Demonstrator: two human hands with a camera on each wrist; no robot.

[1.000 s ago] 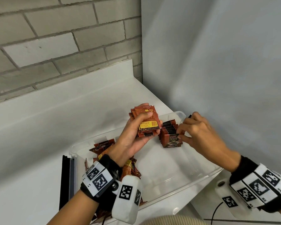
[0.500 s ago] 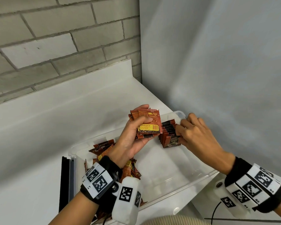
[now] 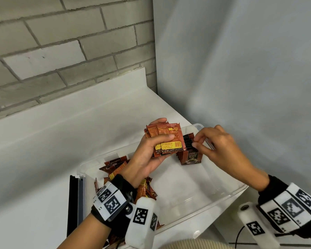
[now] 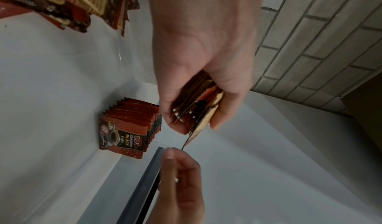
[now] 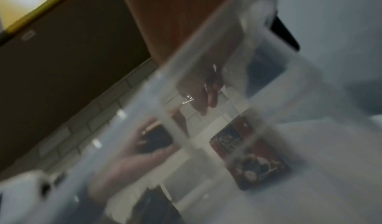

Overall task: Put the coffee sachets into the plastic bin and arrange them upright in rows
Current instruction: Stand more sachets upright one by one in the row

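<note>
A clear plastic bin [image 3: 223, 197] stands on the white counter. At its far right end a short row of brown coffee sachets [image 3: 190, 158] [image 4: 128, 128] stands upright. A loose pile of sachets [image 3: 115, 167] [image 4: 82, 3] lies at the bin's left end. My left hand [image 3: 158, 141] [image 4: 206, 64] grips a stack of sachets [image 3: 169, 142] [image 4: 196, 106] above the bin, thumb across the front. My right hand [image 3: 197, 141] hovers over the row, thumb and forefinger close together beside the stack's right edge. I see nothing between them. The right wrist view is blurred.
A black and grey strip [image 3: 75, 203] lies against the bin's left side. A brick wall [image 3: 61, 51] rises behind the counter [image 3: 61, 141]. A plain grey wall [image 3: 241, 69] closes the right side. A black cable [image 3: 239, 236] runs at the bottom right.
My right hand has lifted off the upright row and come up toward the stack in my left hand. The left hand has stayed roughly where it was.
</note>
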